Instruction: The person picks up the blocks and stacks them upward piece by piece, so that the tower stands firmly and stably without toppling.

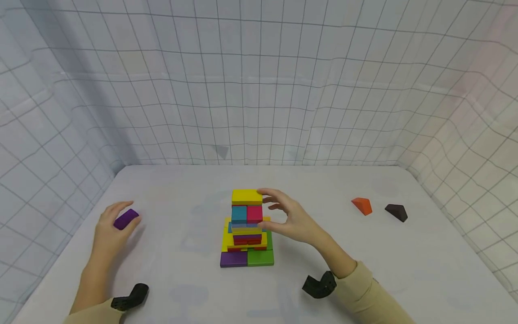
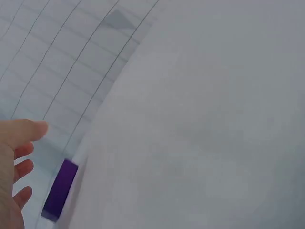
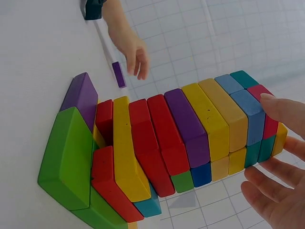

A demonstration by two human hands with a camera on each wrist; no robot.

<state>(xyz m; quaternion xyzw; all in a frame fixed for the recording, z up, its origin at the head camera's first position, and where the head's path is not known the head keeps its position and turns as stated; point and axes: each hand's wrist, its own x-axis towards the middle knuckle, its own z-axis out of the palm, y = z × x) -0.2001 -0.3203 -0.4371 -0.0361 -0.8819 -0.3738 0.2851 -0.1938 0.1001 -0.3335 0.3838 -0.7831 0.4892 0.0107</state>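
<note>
The right hand (image 1: 289, 216), fingers spread and relaxed, hovers beside the tower (image 1: 247, 229) mid-table, fingertips near the yellow top block (image 1: 246, 196); the left hand (image 1: 109, 231) lightly pinches a purple block (image 1: 126, 218); best bring it over slowly, level, steadying the stack.

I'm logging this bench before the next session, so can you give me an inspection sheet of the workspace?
Surface: white table, faint stains.
Job's things: block tower, yellow block on top, purple and green blocks at the base; purple block apart at the left.
Clutter: orange wedge and dark wedge at the right.
Hands: left hand over the purple block, contact unclear; right hand open beside the tower's top, fingertips at the yellow block.
Cables: nothing seen.
Surroundings: white gridded cloth on three sides.
</note>
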